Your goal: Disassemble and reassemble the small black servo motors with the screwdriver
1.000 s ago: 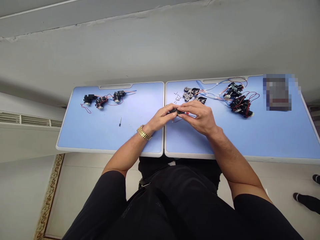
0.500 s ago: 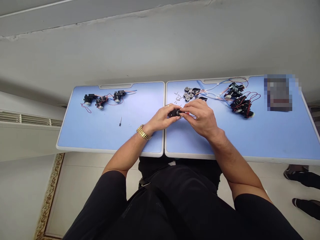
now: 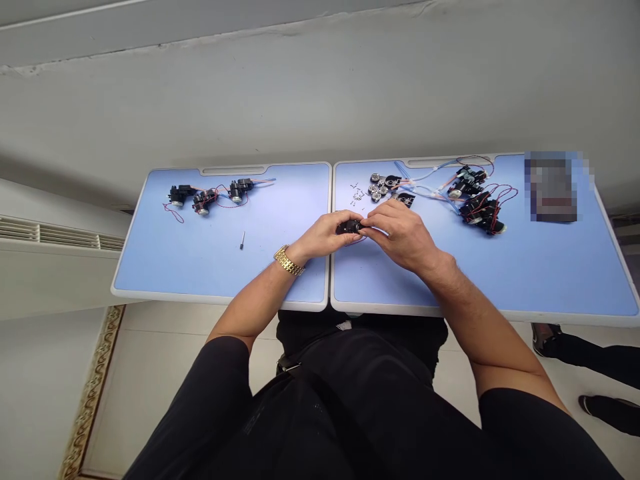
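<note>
Above the inner edge of the right-hand table, my left hand [image 3: 327, 235] is closed around a small black mechanical part [image 3: 349, 227]. Thumb and fingers of my right hand [image 3: 401, 235] pinch together at the right end of that part, hiding what exactly lies between the fingertips. A thin dark red wire shows just under the hands. Beyond them lie loose small screws [image 3: 357, 195], several round silver-and-black pieces [image 3: 376, 189] and two flat black covers [image 3: 404, 199], one partly behind my right hand.
Wired black assemblies [image 3: 481, 212] with blue tubes lie at the right. More assemblies [image 3: 204, 201] lie on the left table, with a small screwdriver [image 3: 242, 241] nearer me. A blurred dark object [image 3: 551, 187] sits far right. Another person's shoes [image 3: 546, 340] show beyond the table.
My right fingertips have shifted slightly at the part's end, and the red bit beside them no longer shows. The other person's foot at the right has moved left.
</note>
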`<action>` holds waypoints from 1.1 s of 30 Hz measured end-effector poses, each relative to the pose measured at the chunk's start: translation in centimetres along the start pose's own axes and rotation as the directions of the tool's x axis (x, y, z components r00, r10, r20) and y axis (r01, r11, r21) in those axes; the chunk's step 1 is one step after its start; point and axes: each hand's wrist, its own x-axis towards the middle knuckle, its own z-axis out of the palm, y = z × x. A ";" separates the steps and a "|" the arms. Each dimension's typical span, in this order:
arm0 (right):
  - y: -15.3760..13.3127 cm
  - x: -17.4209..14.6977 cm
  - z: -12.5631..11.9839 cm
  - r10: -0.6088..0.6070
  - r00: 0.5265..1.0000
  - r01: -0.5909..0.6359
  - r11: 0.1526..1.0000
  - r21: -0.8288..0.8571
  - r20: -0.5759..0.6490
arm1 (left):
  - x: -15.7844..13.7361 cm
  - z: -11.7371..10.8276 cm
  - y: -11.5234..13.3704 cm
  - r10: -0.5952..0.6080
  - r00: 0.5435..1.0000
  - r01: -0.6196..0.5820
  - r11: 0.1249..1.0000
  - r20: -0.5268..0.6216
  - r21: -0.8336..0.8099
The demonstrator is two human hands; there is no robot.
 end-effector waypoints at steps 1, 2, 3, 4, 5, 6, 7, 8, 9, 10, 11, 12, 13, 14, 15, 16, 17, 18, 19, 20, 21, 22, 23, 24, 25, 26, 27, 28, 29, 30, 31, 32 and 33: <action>0.0 0.2 -0.2 -0.008 1.000 0.008 1.000 0.011 0.019 | 0.0 -0.1 0.1 -0.013 1.000 0.013 0.999 0.016 -0.040; -0.1 0.3 -0.3 -0.020 0.999 0.019 1.000 0.020 0.038 | -0.1 -0.2 0.2 -0.026 0.999 0.028 0.997 0.036 -0.075; -0.2 0.5 -0.5 -0.034 0.998 0.032 0.999 0.027 0.056 | -0.1 -0.3 0.3 -0.037 0.998 0.043 0.994 0.057 -0.103; -0.3 0.6 -0.7 -0.051 0.996 0.048 0.998 0.031 0.073 | -0.1 -0.4 0.3 -0.046 0.996 0.055 0.991 0.077 -0.122; -0.3 0.7 -0.8 -0.070 0.994 0.067 0.997 0.033 0.089 | -0.2 -0.6 0.4 -0.050 0.994 0.062 0.989 0.093 -0.132; -0.4 0.8 -1.0 -0.092 0.991 0.089 0.996 0.033 0.102 | -0.2 -0.7 0.4 -0.049 0.993 0.064 0.989 0.106 -0.135; -0.5 0.9 -1.1 -0.114 0.987 0.111 0.993 0.033 0.114 | -0.2 -0.8 0.3 -0.046 0.992 0.061 0.989 0.117 -0.134; -0.5 0.9 -1.2 -0.136 0.983 0.133 0.991 0.030 0.126 | -0.2 -0.9 0.3 -0.042 0.991 0.059 0.989 0.128 -0.134; -0.5 0.9 -1.4 -0.154 0.978 0.152 0.988 0.027 0.138 | -0.2 -0.9 0.2 -0.040 0.990 0.059 0.989 0.138 -0.136; -0.5 0.9 -1.5 -0.169 0.974 0.168 0.986 0.024 0.150 | -0.2 -0.9 0.1 -0.040 0.988 0.061 0.988 0.150 -0.141; -0.5 0.9 -1.6 -0.182 0.970 0.181 0.983 0.020 0.162 | -0.2 -0.9 0.0 -0.041 0.987 0.065 0.986 0.158 -0.151; -0.5 0.8 -1.6 -0.193 0.966 0.193 0.981 0.016 0.171 | -0.2 -0.8 -0.1 -0.043 0.986 0.070 0.984 0.162 -0.163; -0.4 0.8 -1.7 -0.200 0.963 0.201 0.980 0.012 0.179 | -0.1 -0.7 -0.2 -0.045 0.986 0.074 0.982 0.162 -0.174; -0.3 0.7 -1.7 -0.203 0.962 0.205 0.979 0.008 0.183 | -0.1 -0.7 -0.2 -0.046 0.986 0.075 0.981 0.158 -0.181; -0.2 0.7 -1.7 -0.204 0.962 0.206 0.978 0.006 0.184 | -0.1 -0.6 -0.3 -0.047 0.987 0.075 0.980 0.153 -0.183; -0.1 0.6 -1.7 -0.200 0.963 0.202 0.979 0.006 0.179 | -0.1 -0.6 -0.3 -0.048 0.987 0.075 0.981 0.151 -0.178; 0.1 0.6 -1.8 -0.193 0.967 0.194 0.981 0.011 0.169 | 0.0 -0.6 -0.2 -0.047 0.987 0.073 0.983 0.152 -0.170; 0.2 0.6 -1.9 -0.184 0.971 0.183 0.983 0.026 0.151 | 0.0 -0.7 -0.2 -0.044 0.987 0.069 0.984 0.152 -0.164; 0.3 0.5 -2.1 -0.172 0.978 0.167 0.985 0.054 0.120 | 0.0 -0.7 0.0 -0.039 0.988 0.064 0.984 0.150 -0.165; 0.3 0.5 -2.4 -0.150 0.986 0.143 0.986 0.088 0.071 | 0.0 -0.8 0.1 -0.034 0.989 0.060 0.982 0.146 -0.177; 0.3 0.5 -2.6 -0.108 0.994 0.106 0.987 0.121 0.005 | -0.1 -0.8 0.2 -0.026 0.990 0.053 0.979 0.138 -0.196; 0.1 0.5 -2.9 -0.048 0.996 0.059 0.987 0.146 -0.073 | -0.1 -0.9 0.4 -0.019 0.992 0.046 0.975 0.126 -0.216; -0.1 0.5 -3.0 0.021 0.988 0.005 0.987 0.161 -0.154 | -0.2 -1.0 0.5 -0.010 0.994 0.035 0.973 0.107 -0.228; -0.3 0.6 -3.1 0.085 0.971 -0.048 0.985 0.166 -0.223 | -0.2 -1.0 0.6 -0.002 0.996 0.022 0.973 0.087 -0.228; -0.5 0.6 -3.1 0.133 0.954 -0.090 0.982 0.168 -0.268 | -0.2 -1.1 0.6 0.007 0.998 0.008 0.976 0.065 -0.219; -0.6 0.6 -3.0 0.158 0.946 -0.113 0.979 0.170 -0.282 | -0.3 -1.1 0.6 0.017 0.999 -0.008 0.979 0.042 -0.205; -0.7 0.6 -2.7 0.159 0.950 -0.115 0.978 0.174 -0.268 | -0.3 -1.1 0.6 0.025 0.999 -0.020 0.981 0.022 -0.194; -0.6 0.6 -2.4 0.140 0.962 -0.099 0.979 0.178 -0.235 | -0.3 -1.2 0.5 0.031 1.000 -0.029 0.981 0.005 -0.190; -0.5 0.4 -2.0 0.111 0.974 -0.077 0.981 0.178 -0.195 | -0.3 -1.2 0.5 0.034 0.999 -0.035 0.981 -0.009 -0.190; -0.3 0.3 -1.6 0.081 0.983 -0.053 0.984 0.171 -0.162 | -0.3 -1.3 0.4 0.034 0.999 -0.038 0.981 -0.022 -0.191; 0.0 0.1 -1.2 0.055 0.988 -0.032 0.987 0.159 -0.143 | -0.3 -1.3 0.4 0.032 0.999 -0.038 0.981 -0.032 -0.189; 0.3 -0.2 -0.9 0.038 0.990 -0.018 0.989 0.145 -0.136 | -0.3 -1.4 0.4 0.029 0.999 -0.035 0.983 -0.038 -0.182; 0.5 -0.4 -0.6 0.033 0.990 -0.015 0.991 0.135 -0.137 | -0.3 -1.4 0.4 0.023 0.999 -0.030 0.985 -0.042 -0.171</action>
